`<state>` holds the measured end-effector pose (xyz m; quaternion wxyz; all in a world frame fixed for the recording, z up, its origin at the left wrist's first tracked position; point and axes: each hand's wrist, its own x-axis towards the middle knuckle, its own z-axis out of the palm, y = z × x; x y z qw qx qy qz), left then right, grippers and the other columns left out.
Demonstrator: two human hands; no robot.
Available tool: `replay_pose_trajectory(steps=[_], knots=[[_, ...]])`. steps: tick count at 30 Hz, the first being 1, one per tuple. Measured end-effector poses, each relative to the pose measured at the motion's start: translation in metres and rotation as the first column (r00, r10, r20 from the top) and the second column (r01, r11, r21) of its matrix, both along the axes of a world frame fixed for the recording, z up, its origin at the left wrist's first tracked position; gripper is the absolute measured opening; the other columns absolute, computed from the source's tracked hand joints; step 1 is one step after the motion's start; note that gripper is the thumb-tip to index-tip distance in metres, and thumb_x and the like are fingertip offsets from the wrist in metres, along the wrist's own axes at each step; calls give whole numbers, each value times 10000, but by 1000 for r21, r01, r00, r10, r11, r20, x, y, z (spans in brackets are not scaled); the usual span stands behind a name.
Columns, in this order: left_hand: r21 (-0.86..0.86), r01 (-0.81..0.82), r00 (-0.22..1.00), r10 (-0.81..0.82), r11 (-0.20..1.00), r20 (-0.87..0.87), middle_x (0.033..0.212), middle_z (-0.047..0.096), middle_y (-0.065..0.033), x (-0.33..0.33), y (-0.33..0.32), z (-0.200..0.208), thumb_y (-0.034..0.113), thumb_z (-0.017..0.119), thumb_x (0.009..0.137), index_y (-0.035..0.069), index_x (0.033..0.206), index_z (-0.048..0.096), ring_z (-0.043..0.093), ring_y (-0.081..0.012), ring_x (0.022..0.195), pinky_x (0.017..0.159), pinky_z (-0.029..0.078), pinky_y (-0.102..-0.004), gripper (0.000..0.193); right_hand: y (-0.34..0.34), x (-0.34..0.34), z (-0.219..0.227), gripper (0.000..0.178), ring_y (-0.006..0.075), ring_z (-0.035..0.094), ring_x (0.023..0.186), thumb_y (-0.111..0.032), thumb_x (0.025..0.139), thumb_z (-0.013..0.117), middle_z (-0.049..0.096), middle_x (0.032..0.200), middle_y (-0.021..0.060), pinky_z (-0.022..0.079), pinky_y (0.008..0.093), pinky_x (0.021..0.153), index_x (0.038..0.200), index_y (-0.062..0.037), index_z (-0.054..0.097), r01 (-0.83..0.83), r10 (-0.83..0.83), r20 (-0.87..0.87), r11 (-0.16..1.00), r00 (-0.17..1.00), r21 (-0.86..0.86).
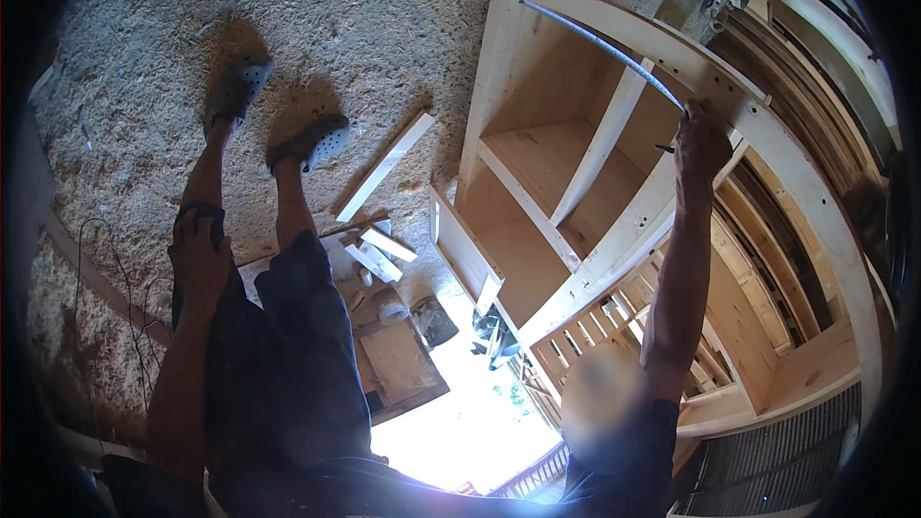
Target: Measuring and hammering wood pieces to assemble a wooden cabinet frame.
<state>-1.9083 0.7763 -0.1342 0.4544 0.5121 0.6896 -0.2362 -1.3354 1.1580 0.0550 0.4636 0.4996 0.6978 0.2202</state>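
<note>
A large pale wooden frame (pixel 624 125) with shelves and dividers lies to my right. Along its far rail (pixel 614 14) runs a narrow, pale blue tape measure (pixel 606 46), reaching from the far corner to my right hand (pixel 703 139). That hand is closed on the tape's near end, against the curved-looking rail. A short dark stick, like a pencil or pen (pixel 664 148), pokes out beside its fingers. My left hand (pixel 199 238) rests on my left knee with its fingers apart, holding nothing. The palm of my right hand is hidden.
Sawdust covers the floor (pixel 384 29). Loose boards (pixel 386 167) and offcuts (pixel 374 261) lie between my feet and the frame. A wooden box (pixel 401 364) stands nearby. Stacked timber (pixel 815 86) is at the far right. A thin dark cord (pixel 125 278) hangs at the left.
</note>
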Motion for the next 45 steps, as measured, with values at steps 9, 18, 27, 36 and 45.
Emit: replay_pose_trajectory(steps=[9,18,27,36,45], knots=[[-5,33,999,-33,999,-13,1473,469,-153,0,-1,-1,266,724,857,62,1293,589,416,-357,1388,1067,401,-544,499,7,5,4,82,278,679,946,-136,905,667,673,987,38,588,392,784,981,-151,694,-77,78,-33,997,996,31],[27,43,999,-43,999,-17,1466,475,-153,2,-1,-2,272,717,867,71,1275,596,428,-352,1377,1057,408,-540,471,10,10,4,63,295,660,934,-190,928,664,664,967,52,577,391,790,959,-137,676,-94,95,-56,995,994,14],[8,34,999,-34,999,-21,1486,472,-166,2,-3,-5,272,718,865,65,1298,592,422,-358,1390,1067,401,-539,496,13,4,6,121,261,677,983,-264,963,637,704,1076,29,577,385,810,1006,-170,699,1,0,38,1000,999,-20],[54,40,999,-39,998,-22,1469,482,-173,3,-4,-6,262,718,865,68,1281,598,456,-371,1359,1051,413,-545,475,12,5,8,66,253,658,941,-216,918,678,654,975,23,571,397,771,960,-169,693,-32,32,-50,999,998,-11],[73,41,999,-40,996,-22,1471,484,-174,4,-5,-7,269,715,865,75,1275,602,457,-373,1361,1045,415,-554,468,15,10,8,78,245,669,951,-237,932,669,674,976,19,579,390,779,966,-175,703,-50,48,-51,998,998,-30]])
